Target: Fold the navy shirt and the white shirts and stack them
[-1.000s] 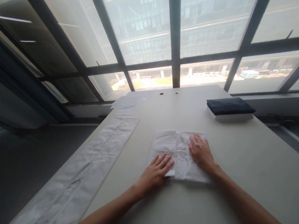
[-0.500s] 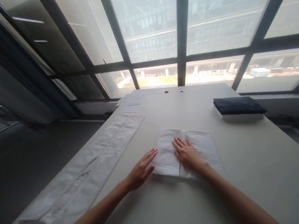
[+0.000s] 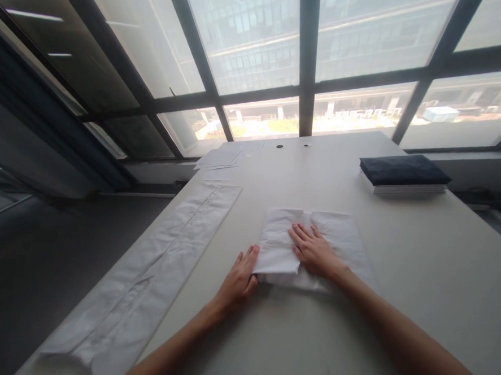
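A folded white cloth [image 3: 278,248] lies on the white table in front of me, its two side panels meeting near a middle gap. My right hand [image 3: 314,251] rests flat on it across that gap, fingers spread. At the cloth's left edge is my left hand [image 3: 240,274], its fingers on the edge and the thumb tucked low by the near corner. The near end of the left panel stands slightly raised, showing a lower white layer beneath. What the left fingertips grip is partly hidden.
Along the table's left side lies a long wrinkled white cloth strip [image 3: 155,278]. Loose white sheets [image 3: 220,157] sit at the far left. A folded dark blue cloth [image 3: 404,170] tops a white stack [image 3: 409,189] at the right. Windows [image 3: 251,40] rise beyond the white table [image 3: 300,337].
My left hand has closed on the left edge of the folded cloth, and the left panel's near end has shifted up and away. My right hand stays pressed on the cloth.
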A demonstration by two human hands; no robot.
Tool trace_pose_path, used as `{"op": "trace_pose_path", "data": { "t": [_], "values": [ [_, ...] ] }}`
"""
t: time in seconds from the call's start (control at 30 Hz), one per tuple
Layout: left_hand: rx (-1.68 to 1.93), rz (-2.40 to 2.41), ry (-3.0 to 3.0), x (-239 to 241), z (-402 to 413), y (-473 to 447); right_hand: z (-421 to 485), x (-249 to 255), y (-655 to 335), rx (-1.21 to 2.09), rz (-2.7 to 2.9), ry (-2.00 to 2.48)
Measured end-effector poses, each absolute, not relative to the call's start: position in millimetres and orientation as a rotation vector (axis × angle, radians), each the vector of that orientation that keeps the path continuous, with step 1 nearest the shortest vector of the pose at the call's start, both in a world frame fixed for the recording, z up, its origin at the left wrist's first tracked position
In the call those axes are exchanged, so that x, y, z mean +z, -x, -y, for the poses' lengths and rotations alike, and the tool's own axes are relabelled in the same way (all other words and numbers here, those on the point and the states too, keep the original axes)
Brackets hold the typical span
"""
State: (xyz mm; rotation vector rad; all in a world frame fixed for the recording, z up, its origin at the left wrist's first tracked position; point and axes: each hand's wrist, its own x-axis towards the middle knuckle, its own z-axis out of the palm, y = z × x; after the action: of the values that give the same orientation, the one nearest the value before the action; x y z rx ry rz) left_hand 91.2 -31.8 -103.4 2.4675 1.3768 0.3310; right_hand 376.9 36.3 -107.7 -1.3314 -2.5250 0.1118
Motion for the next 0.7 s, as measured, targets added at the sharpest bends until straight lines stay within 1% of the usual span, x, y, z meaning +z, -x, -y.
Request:
{"op": "trace_pose_path", "data": {
  "t": [0.2,0.43,0.6,0.7],
  "values": [
    [0.402,-1.548,-2.482,-108,42,-103,-36,-108,-377,0.103,2.524,1.328],
    [0.332,-1.496,-2.606,-108,47,-100,-39,-108,-378,0.125,2.559,1.324],
    [0.094,-1.132,-2.749,-80,46,-97,-38,-110,-379,0.115,2.548,1.303],
    [0.162,-1.113,-2.716,-56,29,-100,-37,-110,-378,0.107,2.548,1.294]
  ]
}}
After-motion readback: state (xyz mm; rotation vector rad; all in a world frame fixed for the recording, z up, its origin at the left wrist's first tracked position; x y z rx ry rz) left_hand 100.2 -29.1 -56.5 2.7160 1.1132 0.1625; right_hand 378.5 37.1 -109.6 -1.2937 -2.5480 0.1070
